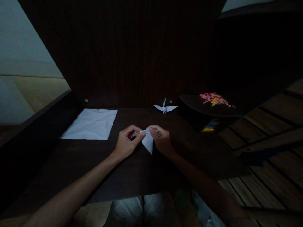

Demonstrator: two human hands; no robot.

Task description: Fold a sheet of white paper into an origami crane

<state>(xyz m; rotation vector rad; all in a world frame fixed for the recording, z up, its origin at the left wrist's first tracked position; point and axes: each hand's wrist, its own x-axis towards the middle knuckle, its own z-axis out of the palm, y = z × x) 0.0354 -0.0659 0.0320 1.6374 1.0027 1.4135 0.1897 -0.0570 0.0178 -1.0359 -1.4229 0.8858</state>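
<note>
A small piece of folded white paper (148,142) is held up between my two hands, its pointed end hanging down toward me. On its left side, my left hand (129,140) pinches the upper edge between thumb and fingers. My right hand (162,138) grips the upper right edge, thumb on the near face. Behind the hands, a finished white paper crane (165,108) stands with its wings spread. To the left lies a flat, creased sheet of white paper (91,124).
All this is on a dark wooden desk (132,176) with a tall back panel (123,56) and a raised left side (35,119). At right, a rounded shelf (191,102) bears a heap of small colourful pieces (214,98). Slatted wood (265,123) lies beyond.
</note>
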